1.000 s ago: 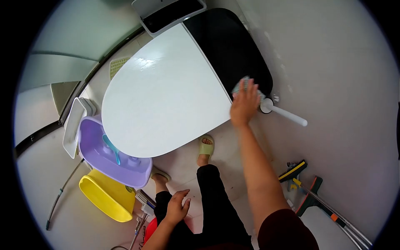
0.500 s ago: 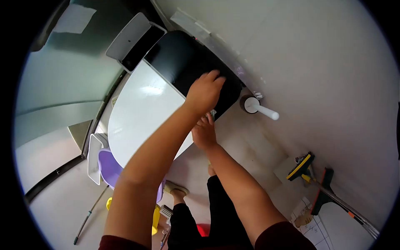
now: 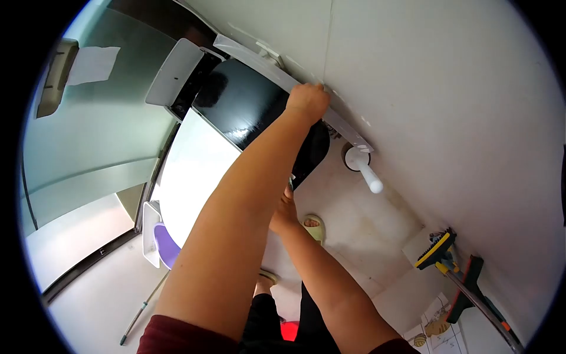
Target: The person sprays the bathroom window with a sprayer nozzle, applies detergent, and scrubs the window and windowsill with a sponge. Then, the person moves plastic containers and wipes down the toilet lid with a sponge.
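A smooth oval unit has a white part (image 3: 191, 171) at the left and a glossy black part (image 3: 247, 94) toward the wall. My left hand (image 3: 309, 101) is at the wall side of the black part, its fingers curled; what they grip, if anything, is hidden. Lower down, my right hand (image 3: 285, 211) is at the near edge of the unit, partly behind my left forearm. Its fingers are closed on a pale green-grey cloth, of which only a small bit (image 3: 292, 177) shows. Wet streaks shine on the black surface.
A white-handled brush (image 3: 370, 177) stands in a holder by the wall. A floor brush (image 3: 436, 248) and a squeegee (image 3: 466, 289) lean at the right. At the left are a purple basin (image 3: 167, 245), a white basin (image 3: 149, 227) and a thin rod (image 3: 141, 310).
My left hand has come up from low down and reached across to the wall side. My right hand has moved from the black surface down to its near edge. The view has shifted.
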`<state>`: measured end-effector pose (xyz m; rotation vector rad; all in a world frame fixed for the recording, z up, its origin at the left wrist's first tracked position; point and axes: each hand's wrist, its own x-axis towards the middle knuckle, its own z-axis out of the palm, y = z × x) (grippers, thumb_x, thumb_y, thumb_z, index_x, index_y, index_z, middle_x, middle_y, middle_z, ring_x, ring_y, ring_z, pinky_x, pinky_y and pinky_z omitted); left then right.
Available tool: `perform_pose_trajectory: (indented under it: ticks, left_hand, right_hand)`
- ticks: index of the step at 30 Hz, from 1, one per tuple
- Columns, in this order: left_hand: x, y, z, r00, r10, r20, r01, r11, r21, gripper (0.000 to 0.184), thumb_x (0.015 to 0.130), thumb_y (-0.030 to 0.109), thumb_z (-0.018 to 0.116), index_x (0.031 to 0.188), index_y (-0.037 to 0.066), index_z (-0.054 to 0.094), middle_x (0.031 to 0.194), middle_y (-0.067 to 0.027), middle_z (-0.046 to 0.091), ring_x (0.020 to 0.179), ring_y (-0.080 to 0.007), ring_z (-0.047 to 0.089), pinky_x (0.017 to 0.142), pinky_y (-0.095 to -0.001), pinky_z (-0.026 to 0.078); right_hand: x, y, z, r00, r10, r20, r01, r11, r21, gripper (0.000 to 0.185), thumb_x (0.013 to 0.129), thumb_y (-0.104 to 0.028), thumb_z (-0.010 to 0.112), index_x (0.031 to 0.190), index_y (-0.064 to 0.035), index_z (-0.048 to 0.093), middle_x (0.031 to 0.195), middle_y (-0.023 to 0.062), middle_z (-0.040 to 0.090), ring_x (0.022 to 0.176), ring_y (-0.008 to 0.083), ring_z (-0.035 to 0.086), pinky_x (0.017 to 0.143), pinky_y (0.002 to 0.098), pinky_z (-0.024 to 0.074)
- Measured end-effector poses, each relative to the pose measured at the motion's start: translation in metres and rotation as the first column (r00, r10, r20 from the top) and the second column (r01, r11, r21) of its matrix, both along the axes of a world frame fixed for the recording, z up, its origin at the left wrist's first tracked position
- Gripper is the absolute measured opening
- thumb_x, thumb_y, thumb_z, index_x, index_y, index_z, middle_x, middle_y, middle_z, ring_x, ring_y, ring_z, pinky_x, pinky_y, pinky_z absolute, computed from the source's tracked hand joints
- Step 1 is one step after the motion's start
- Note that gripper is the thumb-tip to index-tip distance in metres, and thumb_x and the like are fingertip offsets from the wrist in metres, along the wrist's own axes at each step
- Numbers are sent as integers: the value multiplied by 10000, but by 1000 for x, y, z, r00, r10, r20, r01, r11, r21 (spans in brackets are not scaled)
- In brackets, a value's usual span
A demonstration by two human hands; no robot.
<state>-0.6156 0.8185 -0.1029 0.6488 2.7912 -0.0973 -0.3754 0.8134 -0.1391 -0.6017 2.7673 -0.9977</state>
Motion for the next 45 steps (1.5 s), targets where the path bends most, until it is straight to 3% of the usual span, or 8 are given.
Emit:
perform_pose_trajectory:
  ticks: [9,12,16,20,28,34,40,45]
  left_hand:
    - [30,-83,68,966,-42,-254,145,904,402,53,756,67,528,793,64,565,899,-103,611,830,-314,597,697,-395,489]
    - [52,-127,84,953,59,-297,115,836,536,59,735,21,539,788,47,538,869,-114,597,800,-322,587,677,-396,480]
    - [77,-183,96,885,331,-327,-48,765,643,166,726,-69,581,862,26,563,944,-128,608,844,-310,596,712,-347,488]
    - [125,-228,123,810,467,-354,-190,781,595,194,764,-120,555,905,12,577,1004,-107,621,940,-260,598,799,-323,484]
    - [222,-294,112,812,494,-312,-313,819,482,213,744,-174,528,876,-12,570,991,-156,603,880,-262,613,634,-283,548]
    - [188,-271,109,814,542,-209,-313,712,629,220,739,-170,545,881,-4,571,993,-146,598,857,-269,612,663,-284,541]
    - [120,-216,91,858,436,-270,-144,709,690,206,711,-125,600,873,1,582,962,-132,609,837,-282,609,711,-317,512]
    - [79,-153,39,890,376,-258,-98,711,696,72,743,-4,579,808,28,575,929,-133,609,816,-321,598,702,-365,493]
  right_hand:
    - [-36,35,8,997,13,-78,-11,999,34,422,871,-169,440,1291,-173,477,1424,36,361,1317,217,322,1086,420,175]
    - [-67,41,16,989,-132,-62,140,980,142,507,851,-215,525,1343,-190,406,1429,61,336,1301,257,334,1074,469,188]
    - [-110,31,8,896,-249,-367,351,903,247,530,841,-242,551,1346,-181,403,1434,73,326,1312,264,308,1077,481,172]
    - [-167,3,9,937,-251,-242,295,940,170,540,837,-277,570,1348,-222,406,1449,49,304,1351,251,232,1096,471,110]
    - [-271,-104,-20,903,60,-426,32,978,206,417,894,-298,490,1309,-276,453,1443,3,321,1357,203,224,1098,447,111]
    - [-239,-50,-2,937,106,-332,-35,977,211,409,885,-225,510,1291,-267,476,1423,-6,350,1340,190,262,1070,482,185]
    - [-123,60,21,944,-173,-282,231,954,189,447,779,-110,593,1211,-213,547,1346,7,453,1262,247,382,1003,485,281]
    - [-42,83,19,972,-232,41,236,953,-189,394,758,32,526,1130,-84,587,1257,90,521,1221,320,427,984,395,378]
